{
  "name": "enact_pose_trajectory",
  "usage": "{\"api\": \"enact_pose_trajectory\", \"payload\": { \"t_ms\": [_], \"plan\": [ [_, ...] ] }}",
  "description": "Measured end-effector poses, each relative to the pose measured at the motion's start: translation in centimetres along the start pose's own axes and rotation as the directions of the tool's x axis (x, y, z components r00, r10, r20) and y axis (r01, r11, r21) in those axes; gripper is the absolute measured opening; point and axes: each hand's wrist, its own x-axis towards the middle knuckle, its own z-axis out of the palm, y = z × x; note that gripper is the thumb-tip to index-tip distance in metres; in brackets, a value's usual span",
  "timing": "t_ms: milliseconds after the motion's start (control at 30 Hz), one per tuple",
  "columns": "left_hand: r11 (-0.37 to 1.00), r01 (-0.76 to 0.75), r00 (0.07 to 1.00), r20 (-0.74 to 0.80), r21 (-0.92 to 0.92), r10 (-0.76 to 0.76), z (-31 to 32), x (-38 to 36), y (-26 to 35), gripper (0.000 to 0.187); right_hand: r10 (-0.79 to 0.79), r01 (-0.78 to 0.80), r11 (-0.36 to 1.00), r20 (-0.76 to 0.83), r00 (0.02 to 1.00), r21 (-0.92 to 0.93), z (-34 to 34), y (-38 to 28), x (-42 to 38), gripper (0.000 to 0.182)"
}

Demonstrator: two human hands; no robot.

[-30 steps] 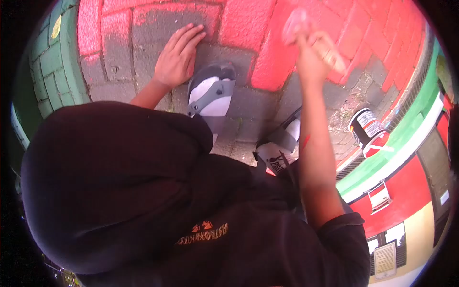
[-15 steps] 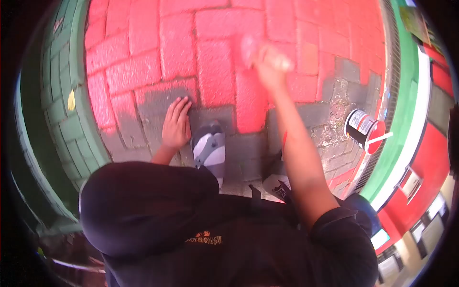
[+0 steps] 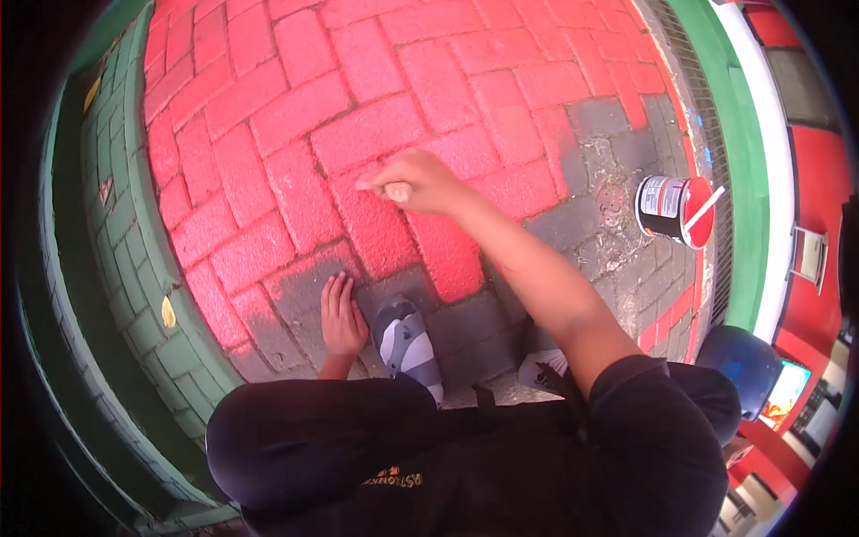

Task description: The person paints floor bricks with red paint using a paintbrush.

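Note:
My left hand [image 3: 343, 315] rests flat on the unpainted grey pavers [image 3: 309, 286], fingers apart, just left of my sandalled foot [image 3: 407, 345]. Over the red painted pavers [image 3: 295, 197], my right hand [image 3: 416, 182] is closed around a pale handle, its rounded end showing by the fingers. The rest of that tool is hidden by the hand. At the right, an open paint can [image 3: 676, 210] lies tilted toward the right in view, with red paint and a white stick [image 3: 704, 208] across its mouth.
A green brick kerb [image 3: 134, 259] with a yellow leaf [image 3: 168, 311] runs along the left. Along the right are a drain grate [image 3: 711, 107] and a green strip [image 3: 747, 179]. A dark blue rounded object [image 3: 738, 362] stands at the lower right, near a bright screen [image 3: 786, 394].
The view has shifted and turned. My right hand has moved left and closer to me across the red pavers. My left hand stays flat on the ground.

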Motion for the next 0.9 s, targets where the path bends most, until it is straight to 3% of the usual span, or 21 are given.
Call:
{"api": "enact_pose_trajectory", "payload": {
  "t_ms": [33,100,133,167,200,233,267,300,333,400,433,500,533,600,633,700,733,767,833,867,900],
  "plan": [
    [1.000,0.004,1.000,-0.003,0.000,-0.004,0.1,0.1,-0.1,0.042,-0.004,0.004,1.000,-0.009,1.000,-0.015,-0.7,0.7,0.2,0.019],
    [1.000,-0.005,1.000,-0.008,0.005,0.005,0.3,0.2,-0.2,0.043,0.068,-0.022,0.883,-0.080,0.994,0.469,-2.0,2.3,0.7,0.021],
    [1.000,0.004,1.000,0.002,-0.004,-0.004,0.1,0.1,0.0,0.043,0.328,-0.291,0.893,-0.054,0.943,0.344,-5.7,0.9,-0.1,0.023],
    [1.000,0.016,1.000,0.007,-0.012,-0.016,-0.1,0.1,0.1,0.043,0.447,-0.443,0.895,-0.137,0.884,0.055,-8.9,1.4,-1.0,0.014],
    [1.000,0.018,1.000,-0.001,-0.019,-0.018,-0.2,0.3,0.1,0.043,0.486,-0.494,0.869,-0.132,0.864,-0.038,-12.4,8.7,-3.7,0.018],
    [1.000,0.017,1.000,-0.017,-0.018,-0.017,-0.2,0.4,0.1,0.040,0.595,-0.621,0.783,-0.242,0.767,-0.043,-16.9,7.1,-5.0,0.028],
    [1.000,0.020,0.999,-0.028,-0.020,-0.021,-0.1,0.3,0.4,0.037,0.690,-0.737,0.672,-0.421,0.589,0.070,-20.0,5.3,-6.6,0.010],
    [0.999,0.028,0.999,-0.019,-0.025,-0.028,-0.2,0.0,0.5,0.037,0.629,-0.788,0.442,-0.478,0.613,-0.429,-25.2,9.8,-8.9,0.014],
    [0.999,0.023,0.998,-0.051,-0.028,-0.025,-0.3,0.0,0.4,0.035,0.682,-0.855,0.268,-0.539,0.494,-0.444,-28.0,3.3,-7.9,0.014],
    [0.999,-0.004,0.990,-0.140,-0.053,-0.003,-0.1,0.1,0.6,0.029,0.805,-0.823,0.535,-0.413,0.427,0.190,-33.8,3.5,-11.0,0.018],
    [0.999,-0.029,0.988,-0.152,-0.039,0.023,-0.5,0.5,0.0,0.029,0.792,-0.809,0.552,-0.431,0.432,0.202,-35.2,2.1,-10.7,0.018],
    [0.987,-0.159,0.977,-0.143,-0.004,0.156,-1.2,1.1,-1.9,0.028,0.915,-0.902,0.346,-0.302,0.266,0.257,-37.3,-2.4,-11.0,0.028],
    [0.980,-0.193,0.979,-0.072,-0.046,0.189,-2.6,1.7,-2.9,0.026,0.919,-0.901,0.337,-0.304,0.251,0.273,-37.3,-2.5,-12.7,0.028],
    [0.988,-0.154,0.986,0.065,-0.005,0.154,-5.5,3.0,-4.9,0.022,0.823,-0.789,0.533,-0.404,0.399,0.306,-37.2,-1.7,-15.1,0.033],
    [0.984,-0.171,0.979,0.126,0.057,0.163,-7.9,4.5,-4.2,0.019,0.824,-0.783,0.535,-0.402,0.400,0.317,-36.8,-0.9,-16.3,0.033],
    [0.972,-0.189,0.960,0.235,0.142,0.152,-12.4,8.3,-2.6,0.014,0.830,-0.558,0.558,-0.418,0.370,0.614,-35.2,2.6,-18.0,0.032],
    [0.971,-0.174,0.951,0.284,0.165,0.123,-14.2,10.1,-0.9,0.012,0.802,-0.552,0.597,-0.453,0.389,0.583,-33.7,6.0,-18.2,0.031],
    [0.945,-0.251,0.919,0.358,0.212,0.163,-15.9,12.0,0.9,0.012,0.772,-0.543,0.634,-0.485,0.410,0.551,-32.3,9.4,-17.8,0.030],
    [0.871,-0.396,0.829,0.522,0.292,0.202,-18.1,15.8,5.8,0.014,0.751,-0.495,0.660,-0.483,0.451,0.564,-27.6,9.6,-14.0,0.027],
    [0.867,-0.389,0.829,0.529,0.310,0.183,-17.8,17.4,7.7,0.014,0.716,-0.428,0.685,-0.435,0.546,0.589,-25.2,11.3,-13.0,0.026],
    [0.816,-0.492,0.715,0.676,0.305,0.178,-17.3,19.1,9.5,0.017,0.667,-0.359,0.703,-0.394,0.632,0.614,-23.2,13.3,-12.9,0.026]
  ]
}}
